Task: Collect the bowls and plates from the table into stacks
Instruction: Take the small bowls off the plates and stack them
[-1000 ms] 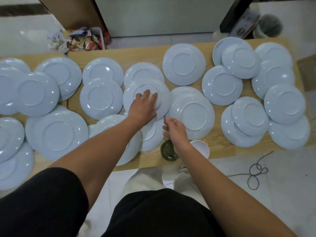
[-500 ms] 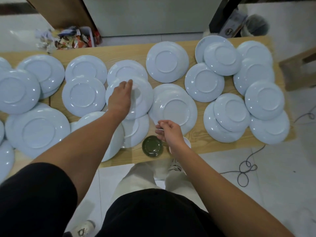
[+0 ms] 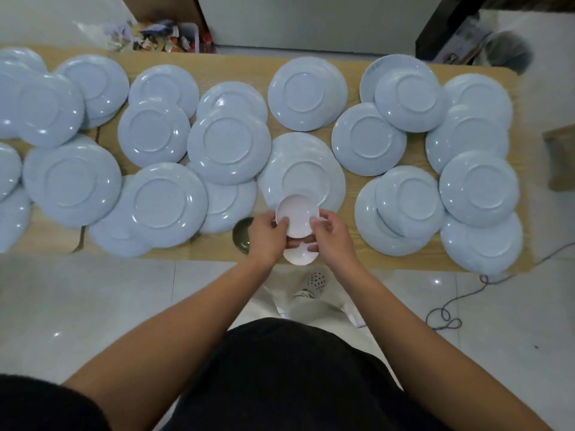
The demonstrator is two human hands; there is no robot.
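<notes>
While the left hand [image 3: 267,237] and right hand [image 3: 336,237] grip a small white bowl [image 3: 297,216] over a second bowl [image 3: 298,257] at the table's [image 3: 205,248] near edge, the blue plates [image 3: 228,144] lie spread, barely stacked; most work looks undone.

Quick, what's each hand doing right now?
Left hand: holding the upper small white dish by its left edge.
Right hand: holding the same dish by its right edge; which hand supports the lower white dish cannot be told.
</notes>
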